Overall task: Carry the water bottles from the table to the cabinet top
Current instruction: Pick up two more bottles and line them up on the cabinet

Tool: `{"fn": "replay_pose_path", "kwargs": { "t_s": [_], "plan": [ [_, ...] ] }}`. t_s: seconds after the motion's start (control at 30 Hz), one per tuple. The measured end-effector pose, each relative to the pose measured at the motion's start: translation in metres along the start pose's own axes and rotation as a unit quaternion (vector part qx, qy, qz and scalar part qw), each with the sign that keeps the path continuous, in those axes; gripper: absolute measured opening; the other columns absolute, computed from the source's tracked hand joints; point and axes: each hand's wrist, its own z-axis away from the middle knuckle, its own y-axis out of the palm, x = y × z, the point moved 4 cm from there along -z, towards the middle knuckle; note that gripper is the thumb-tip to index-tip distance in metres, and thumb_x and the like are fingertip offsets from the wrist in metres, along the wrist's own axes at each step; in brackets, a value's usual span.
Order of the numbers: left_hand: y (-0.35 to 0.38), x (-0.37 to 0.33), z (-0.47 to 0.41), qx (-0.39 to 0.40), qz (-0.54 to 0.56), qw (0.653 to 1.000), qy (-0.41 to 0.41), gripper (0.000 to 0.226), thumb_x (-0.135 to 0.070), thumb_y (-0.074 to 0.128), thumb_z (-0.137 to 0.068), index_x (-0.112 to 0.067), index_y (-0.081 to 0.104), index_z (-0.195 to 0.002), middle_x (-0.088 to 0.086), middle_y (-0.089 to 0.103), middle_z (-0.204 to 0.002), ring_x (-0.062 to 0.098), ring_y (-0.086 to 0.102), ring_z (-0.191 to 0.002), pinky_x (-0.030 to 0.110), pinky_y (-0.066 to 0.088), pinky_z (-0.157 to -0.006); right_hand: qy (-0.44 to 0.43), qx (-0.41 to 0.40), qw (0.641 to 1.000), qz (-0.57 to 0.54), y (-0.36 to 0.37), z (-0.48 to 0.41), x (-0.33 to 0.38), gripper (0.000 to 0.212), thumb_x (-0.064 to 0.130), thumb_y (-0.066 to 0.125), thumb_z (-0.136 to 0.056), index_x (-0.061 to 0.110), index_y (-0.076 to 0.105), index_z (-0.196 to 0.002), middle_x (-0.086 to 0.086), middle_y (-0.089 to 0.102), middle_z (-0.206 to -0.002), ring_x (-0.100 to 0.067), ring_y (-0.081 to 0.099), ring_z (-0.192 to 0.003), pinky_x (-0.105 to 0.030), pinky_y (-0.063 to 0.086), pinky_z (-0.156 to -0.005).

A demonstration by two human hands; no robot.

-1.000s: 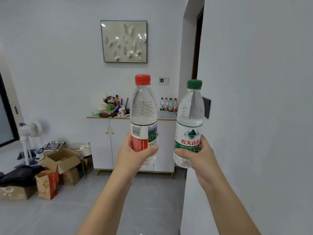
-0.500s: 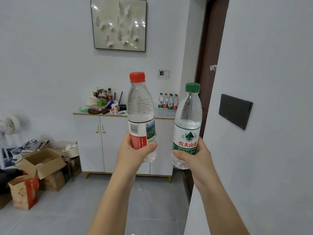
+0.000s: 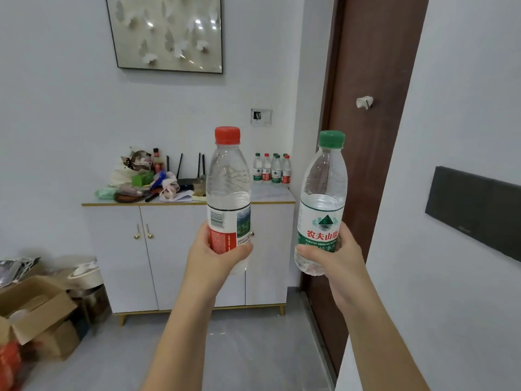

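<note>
My left hand (image 3: 217,258) grips a clear water bottle with a red cap (image 3: 228,190) around its lower label, upright at chest height. My right hand (image 3: 335,258) holds a second clear bottle with a green cap (image 3: 322,198) and a green label, also upright. Straight ahead stands the white cabinet (image 3: 169,249) with a gold-edged top. Several small water bottles (image 3: 272,169) stand in a group at the right rear corner of that top. Both held bottles are in the air, short of the cabinet.
A heap of bags, a router and small items (image 3: 149,179) fills the left half of the cabinet top. Open cardboard boxes (image 3: 36,311) lie on the grey floor at the left. A brown door (image 3: 363,136) and a white wall corner (image 3: 451,221) stand close on the right.
The cabinet has grown larger and nearer in view, and the door has come into sight. Both hands keep the same grip on their bottles.
</note>
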Motion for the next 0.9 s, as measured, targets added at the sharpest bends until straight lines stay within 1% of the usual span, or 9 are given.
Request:
{"fn": "replay_pose_path", "kwargs": {
  "t_s": [0.13,0.2,0.3,0.43,0.5,0.63,0.7,0.83,0.9],
  "plan": [
    [0.004,0.017,-0.03,-0.004,0.0,1.0,-0.01,0.05,-0.002,0.08,-0.071,-0.029,0.059,-0.107,-0.004,0.071,-0.101,0.014,0.068,-0.092,0.027,0.054,-0.074,0.004,0.005,1.0,0.002,0.005,-0.03,-0.014,0.059,-0.009,0.078,-0.071,0.035,0.059,-0.107,0.007,0.07,-0.105,-0.013,0.066,-0.101,-0.023,0.054,-0.074],
    [0.02,0.045,-0.076,-0.003,0.001,1.0,-0.012,0.05,-0.001,0.08,-0.071,-0.026,0.059,-0.109,-0.002,0.071,-0.102,0.016,0.068,-0.092,0.027,0.053,-0.072,0.002,0.001,1.0,0.003,0.006,-0.08,-0.04,0.059,-0.009,0.078,-0.071,0.033,0.059,-0.108,0.007,0.07,-0.106,-0.013,0.066,-0.101,-0.024,0.054,-0.075],
    [0.029,0.054,-0.1,0.001,0.001,1.0,-0.016,0.051,-0.003,0.081,-0.071,-0.029,0.059,-0.109,-0.003,0.071,-0.102,0.014,0.068,-0.092,0.025,0.053,-0.07,0.003,0.001,1.0,-0.001,0.008,-0.107,-0.051,0.059,-0.01,0.078,-0.07,0.029,0.061,-0.111,0.005,0.071,-0.107,-0.014,0.067,-0.102,-0.027,0.055,-0.078],
    [0.054,0.075,-0.167,0.002,-0.006,1.0,-0.004,0.05,-0.001,0.08,-0.071,-0.031,0.059,-0.104,-0.007,0.071,-0.098,0.01,0.068,-0.087,0.021,0.053,-0.068,0.003,0.001,1.0,-0.009,0.011,-0.181,-0.078,0.061,-0.009,0.078,-0.07,0.024,0.06,-0.118,0.002,0.071,-0.109,-0.017,0.067,-0.105,-0.037,0.056,-0.086],
    [0.065,0.078,-0.202,0.006,-0.014,1.0,0.0,0.051,-0.001,0.08,-0.071,-0.031,0.058,-0.107,-0.006,0.071,-0.1,0.009,0.068,-0.089,0.02,0.053,-0.069,0.004,0.0,1.0,-0.015,0.014,-0.221,-0.085,0.062,-0.009,0.078,-0.07,0.023,0.06,-0.12,0.001,0.071,-0.11,-0.019,0.067,-0.105,-0.04,0.056,-0.088],
    [0.083,0.09,-0.269,-0.002,-0.007,1.0,0.014,0.062,-0.003,0.08,-0.071,-0.024,0.055,-0.124,-0.004,0.069,-0.11,0.013,0.066,-0.098,0.023,0.054,-0.074,-0.006,0.015,1.0,-0.016,0.023,-0.299,-0.096,0.063,-0.009,0.078,-0.07,0.024,0.06,-0.12,0.003,0.072,-0.108,-0.016,0.067,-0.103,-0.034,0.056,-0.084],
    [0.089,0.098,-0.297,-0.01,0.0,1.0,0.018,0.063,-0.003,0.081,-0.071,-0.027,0.054,-0.123,-0.005,0.068,-0.111,0.012,0.065,-0.099,0.022,0.053,-0.073,-0.009,0.022,1.0,-0.015,0.027,-0.33,-0.105,0.062,-0.009,0.079,-0.069,0.026,0.061,-0.117,0.004,0.072,-0.106,-0.015,0.068,-0.101,-0.032,0.056,-0.081],
    [0.099,0.121,-0.349,-0.016,0.009,1.0,0.022,0.057,-0.004,0.081,-0.071,-0.035,0.055,-0.11,-0.009,0.068,-0.106,0.009,0.066,-0.095,0.018,0.053,-0.066,-0.006,0.024,1.0,-0.012,0.032,-0.382,-0.127,0.064,-0.009,0.08,-0.067,0.029,0.062,-0.114,0.006,0.073,-0.105,-0.014,0.069,-0.1,-0.032,0.056,-0.081],
    [0.103,0.133,-0.375,-0.017,0.006,1.0,0.019,0.06,-0.005,0.082,-0.069,-0.029,0.056,-0.118,-0.004,0.069,-0.11,0.016,0.067,-0.099,0.025,0.055,-0.071,-0.001,0.025,1.0,-0.011,0.033,-0.405,-0.138,0.064,-0.009,0.081,-0.067,0.029,0.062,-0.115,0.007,0.074,-0.105,-0.011,0.07,-0.098,-0.03,0.056,-0.081]
  ]
}}
